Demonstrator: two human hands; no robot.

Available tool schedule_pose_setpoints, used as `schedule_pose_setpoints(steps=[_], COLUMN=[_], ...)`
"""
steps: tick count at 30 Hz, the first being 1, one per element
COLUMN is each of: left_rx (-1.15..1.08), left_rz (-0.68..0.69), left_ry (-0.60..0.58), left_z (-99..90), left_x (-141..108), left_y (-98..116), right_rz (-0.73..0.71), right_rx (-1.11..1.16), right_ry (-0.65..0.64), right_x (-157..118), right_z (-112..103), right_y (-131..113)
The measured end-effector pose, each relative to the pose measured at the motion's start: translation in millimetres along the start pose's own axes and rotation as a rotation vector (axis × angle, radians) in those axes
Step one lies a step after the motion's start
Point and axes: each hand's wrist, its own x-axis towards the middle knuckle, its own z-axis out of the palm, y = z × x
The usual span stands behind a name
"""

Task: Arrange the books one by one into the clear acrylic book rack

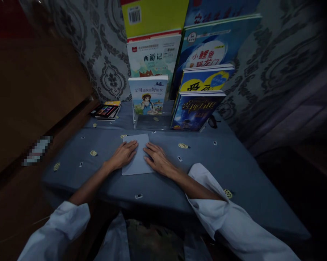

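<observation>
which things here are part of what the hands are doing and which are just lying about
In use:
left hand and right hand, both resting on the pale flat rectangle
pale flat rectangle

Apparently just around:
upright books
clear stand
small book pile

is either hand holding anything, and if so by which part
Nothing looks gripped: the left hand lies flat over the left side of the pale rectangle, the right hand over its right side.
</observation>
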Motion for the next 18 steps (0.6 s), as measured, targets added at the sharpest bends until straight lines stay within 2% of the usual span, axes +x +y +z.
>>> schedule_pose_setpoints(steps=[5,8,13,18], left_rx=[-0.022,-0.024,-0.035,-0.056], left_rz=[0.074,0.081,0.098,0.155], left_ry=[-0.025,-0.016,0.014,0.080], left_z=[6.5,10.9,16.2,20.3], left_x=[53,70,67,54], left_y=[4,6,8,10], right_rz=[-0.065,-0.045,0.083,0.145], right_rx=[0.084,0.198,0.377,0.461], right_ry=[0.078,0.142,0.272,0.302], right_x=[0,3,9,12], right_z=[5,5,3,3], right_y=[11,17,30,37])
